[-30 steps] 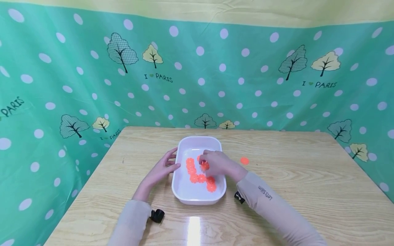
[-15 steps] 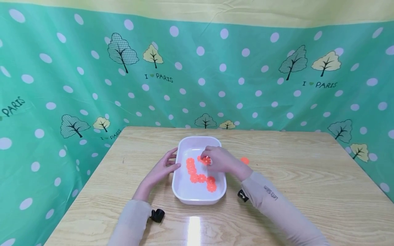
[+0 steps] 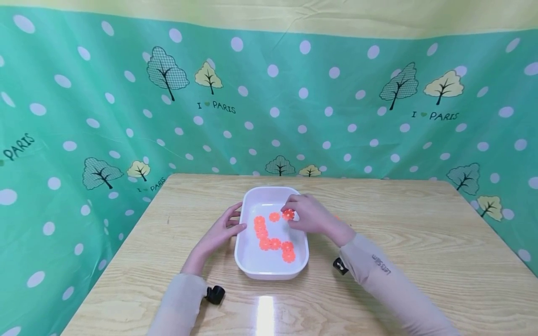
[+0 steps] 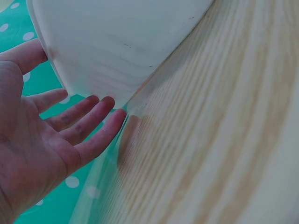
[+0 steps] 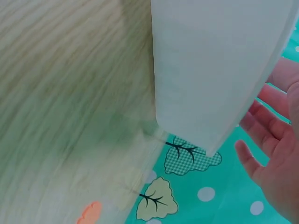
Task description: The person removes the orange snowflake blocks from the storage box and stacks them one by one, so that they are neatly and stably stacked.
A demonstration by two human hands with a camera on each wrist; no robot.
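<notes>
A white plastic tub (image 3: 271,270) stands on the table with several orange flower-edged discs (image 3: 261,227) inside. Most form a bent line along the left and front; a single disc (image 3: 274,217) lies apart near the middle. My right hand (image 3: 311,214) is over the tub's right rim and pinches one orange notched disc (image 3: 288,214) between thumb and fingers. In the right wrist view the tub's wall hides the fingertips. My left hand (image 3: 220,231) rests against the tub's left side, thumb at the rim, with fingers (image 4: 100,133) extended along the outer wall.
Right of the tub, another orange disc (image 5: 89,213) lies on the wooden table (image 3: 420,242), mostly hidden behind my right wrist in the head view. A green dotted curtain (image 3: 260,93) hangs behind the table. Black wrist cameras (image 3: 215,294) sit under both sleeves.
My right hand has moved right and toward the back with its disc, away from the single disc in the tub. The left hand and the tub have stayed in place.
</notes>
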